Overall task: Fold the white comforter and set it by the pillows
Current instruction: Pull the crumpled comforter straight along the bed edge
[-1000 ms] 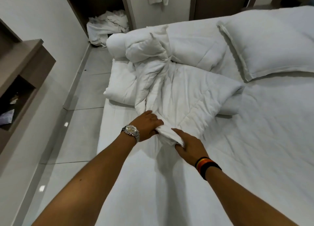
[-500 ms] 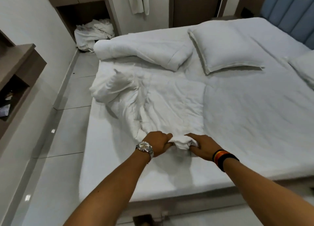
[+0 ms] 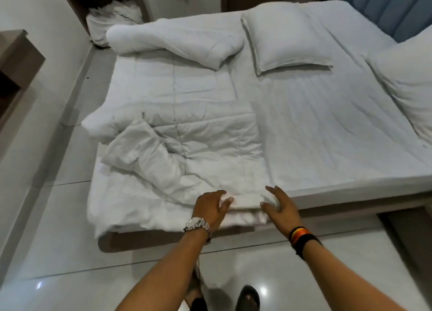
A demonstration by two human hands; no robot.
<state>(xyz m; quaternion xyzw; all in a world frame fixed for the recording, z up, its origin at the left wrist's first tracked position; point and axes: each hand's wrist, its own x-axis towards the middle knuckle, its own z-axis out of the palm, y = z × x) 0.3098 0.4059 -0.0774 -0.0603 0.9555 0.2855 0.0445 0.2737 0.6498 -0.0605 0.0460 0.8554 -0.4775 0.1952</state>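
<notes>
The white comforter [image 3: 187,128] lies stretched along the left half of the bed, rumpled at its near left and rolled up at the far end. Its near corner rests at the foot edge of the bed between my hands. My left hand [image 3: 210,209], with a watch on the wrist, has its fingers spread and touches that corner from the left. My right hand [image 3: 279,207], with dark bands on the wrist, is also spread and touches it from the right. One pillow [image 3: 282,38] lies at the far middle, another pillow [image 3: 406,81] at the right edge.
The bed [image 3: 327,128] has a bare white sheet on its right half. A pile of white linen [image 3: 112,20] sits on the floor beyond the bed. Brown shelving [image 3: 16,60] stands along the left wall. Glossy tiled floor [image 3: 46,228] surrounds the bed, with my sandalled feet below.
I have stepped back to the foot of the bed, dragging the comforter's corner with me and stretching it out. Both hands have gone from gripping the corner to spread fingers.
</notes>
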